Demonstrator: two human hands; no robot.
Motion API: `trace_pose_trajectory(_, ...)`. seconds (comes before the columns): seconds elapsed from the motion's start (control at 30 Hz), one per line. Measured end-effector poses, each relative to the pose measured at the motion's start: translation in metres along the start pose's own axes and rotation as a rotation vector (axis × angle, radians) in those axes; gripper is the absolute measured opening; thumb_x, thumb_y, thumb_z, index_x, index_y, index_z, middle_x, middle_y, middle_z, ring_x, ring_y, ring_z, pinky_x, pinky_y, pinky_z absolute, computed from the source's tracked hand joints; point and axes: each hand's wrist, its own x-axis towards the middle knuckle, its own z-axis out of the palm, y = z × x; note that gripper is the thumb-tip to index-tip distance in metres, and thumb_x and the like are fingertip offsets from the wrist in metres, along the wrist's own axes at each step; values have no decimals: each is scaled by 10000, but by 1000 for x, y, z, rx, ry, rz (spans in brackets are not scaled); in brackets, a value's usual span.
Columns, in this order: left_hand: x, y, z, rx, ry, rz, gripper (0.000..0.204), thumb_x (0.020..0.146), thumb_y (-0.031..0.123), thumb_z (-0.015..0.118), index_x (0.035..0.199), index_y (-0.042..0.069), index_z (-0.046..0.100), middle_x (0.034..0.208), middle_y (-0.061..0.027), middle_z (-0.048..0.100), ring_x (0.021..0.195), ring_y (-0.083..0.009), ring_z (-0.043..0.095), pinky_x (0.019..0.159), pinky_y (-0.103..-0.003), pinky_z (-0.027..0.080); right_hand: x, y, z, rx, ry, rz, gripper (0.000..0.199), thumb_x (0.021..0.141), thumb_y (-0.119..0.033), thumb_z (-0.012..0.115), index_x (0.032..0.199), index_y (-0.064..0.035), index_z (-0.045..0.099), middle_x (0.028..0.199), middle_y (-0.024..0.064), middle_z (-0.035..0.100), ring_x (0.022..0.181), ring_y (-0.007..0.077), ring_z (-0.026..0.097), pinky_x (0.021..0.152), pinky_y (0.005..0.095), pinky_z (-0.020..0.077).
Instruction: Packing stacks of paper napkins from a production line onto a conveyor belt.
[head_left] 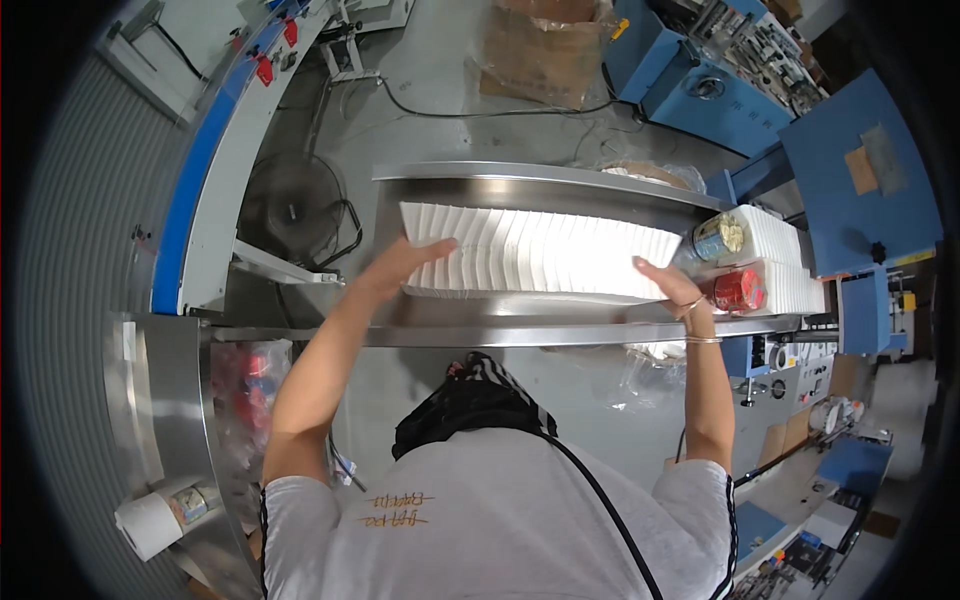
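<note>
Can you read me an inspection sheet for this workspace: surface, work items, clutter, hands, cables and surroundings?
Surface: long metal trough, shiny, raised edges.
Work items: row of thin white pieces, packed side by side.
Clutter: red round item and jar-like container beside white stacks; clear plastic below the trough.
Hands: left hand touches the row's left end, right hand its right; grip unclear.
Cables: dark cable across the floor.
Surroundings: fan, cardboard box, blue machine.
</note>
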Motion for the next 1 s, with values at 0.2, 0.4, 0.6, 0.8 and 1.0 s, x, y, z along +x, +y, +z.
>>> trace_pose_trajectory(0.2, -2, -24, 2, -65, 214, 78, 587, 755, 202, 783, 1245, 9, 525, 1168, -92, 612, 1082, -185, 580, 963, -329, 430, -13, -33, 54, 117, 16, -52, 685, 761, -296, 780, 1297, 23, 496, 1231, 108, 574, 1150, 211, 510, 1012, 329, 373)
trace_pose_trajectory(0.4, -34, -28, -23, -224, 233, 243, 528, 765, 128, 764, 1217, -14, 533, 1090, -98, 643, 981, -182, 625, 909, -327, 479, 4, -65, 78, 97, 35, -152, 695, 728, -297, 809, 1249, 56, 512, 1179, 111, 585, 1096, 199, 529, 972, 316, 400)
trace_pose_trajectory(0.6, -129, -15, -65, -286, 607, 250, 528, 761, 85, 748, 1229, 11, 517, 1128, -88, 600, 1022, -184, 590, 900, -321, 481, 29, -151, 153, -46, -163, -415, 654, 751, -200, 778, 1277, 45, 476, 1201, 84, 563, 1095, 195, 527, 966, 314, 405)
trace_pose_trajectory(0.8, -256, -77, -138, -375, 910, 465, 806, 719, 206, 802, 1363, -5, 364, 1250, -139, 531, 1194, -239, 485, 1016, -364, 394, 57, -222, 329, -76, -590, -527, 623, 766, -137, 738, 1300, 39, 470, 1242, 88, 555, 1159, 190, 508, 1005, 305, 366)
trace_pose_trajectory(1.0, -397, -148, -189, -517, 1375, 361, 807, 748, 268, 775, 1371, -47, 371, 1299, -188, 511, 1234, -284, 471, 1061, -381, 335, 80, -243, 569, -310, -1016, -446, 458, 804, -101, 702, 1228, -14, 551, 1093, 42, 619, 971, 138, 585, 819, 275, 473)
